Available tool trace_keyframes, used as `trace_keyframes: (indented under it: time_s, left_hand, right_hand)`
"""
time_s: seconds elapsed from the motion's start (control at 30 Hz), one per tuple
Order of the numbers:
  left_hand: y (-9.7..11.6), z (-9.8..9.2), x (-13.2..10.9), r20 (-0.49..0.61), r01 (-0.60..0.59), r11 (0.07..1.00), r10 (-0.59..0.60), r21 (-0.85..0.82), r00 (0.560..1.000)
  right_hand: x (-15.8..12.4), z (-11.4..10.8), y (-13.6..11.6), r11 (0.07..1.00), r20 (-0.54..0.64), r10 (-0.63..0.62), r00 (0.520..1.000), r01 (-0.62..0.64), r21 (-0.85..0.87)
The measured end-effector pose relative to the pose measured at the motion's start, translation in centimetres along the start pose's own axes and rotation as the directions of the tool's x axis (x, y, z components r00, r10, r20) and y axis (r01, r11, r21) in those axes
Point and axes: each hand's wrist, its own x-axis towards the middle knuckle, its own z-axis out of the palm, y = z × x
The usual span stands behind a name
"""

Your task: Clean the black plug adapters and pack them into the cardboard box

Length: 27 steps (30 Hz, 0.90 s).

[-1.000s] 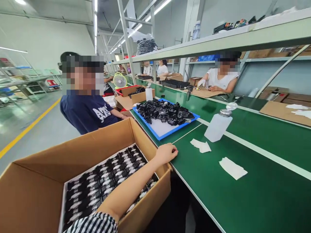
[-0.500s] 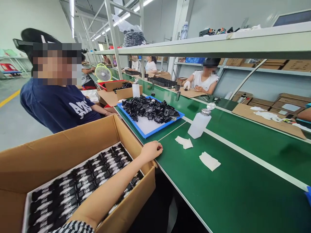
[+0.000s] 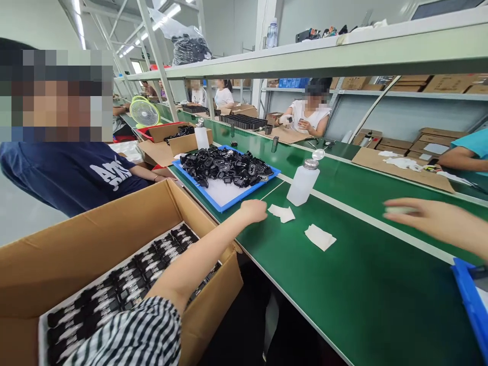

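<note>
My left hand (image 3: 253,211) is closed above the near edge of the green bench, between the blue tray and a white cloth piece (image 3: 282,212). Its fingers curl away from me, hiding whatever they may hold. On the right, my right hand (image 3: 434,221) is over the bench, with a small whitish folded piece (image 3: 400,209) pinched between thumb and fingers; blur hides its exact kind. Another white cloth piece (image 3: 320,237) lies between the hands. Behind it stands a translucent pump bottle (image 3: 303,183) with a metal top. Black plastic parts (image 3: 232,168) are heaped in the blue tray (image 3: 221,204).
An open cardboard box (image 3: 213,315) with rows of black parts stands below my left arm. A second blue tray (image 3: 467,300) is at the right edge. One person in a navy shirt (image 3: 76,173) sits at left; another works across the bench (image 3: 381,274) beneath a shelf (image 3: 267,66).
My left hand has moved forward, nearer the cloth piece. My right hand has entered from the right with the whitish piece. The view has turned slightly right.
</note>
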Motion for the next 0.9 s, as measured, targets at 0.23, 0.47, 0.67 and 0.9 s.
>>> trace_keyframes:
  time_s: [0.23,0.47,0.67,0.9]
  left_hand:
    - [3.9,3.6,2.9,-0.096,-0.156,0.975,0.143,-0.156,0.985]
    - [2.4,4.2,3.9,-0.145,-0.04,0.87,-0.036,-0.491,0.989]
    - [1.4,2.7,4.4,-0.09,-0.025,0.552,-0.092,-0.834,0.992]
    - [1.2,2.4,4.1,0.049,0.05,-0.435,0.014,-0.899,0.999]
  right_hand:
    - [5.2,11.7,-7.7,0.951,0.059,-0.114,0.992,0.092,0.294]
    - [6.8,15.8,-6.7,0.884,-0.062,-0.067,0.996,0.088,0.459]
    - [6.9,14.3,-6.5,0.904,-0.018,-0.094,0.995,0.093,0.417]
    - [4.4,7.8,-9.6,0.965,0.184,0.033,0.982,0.016,-0.26]
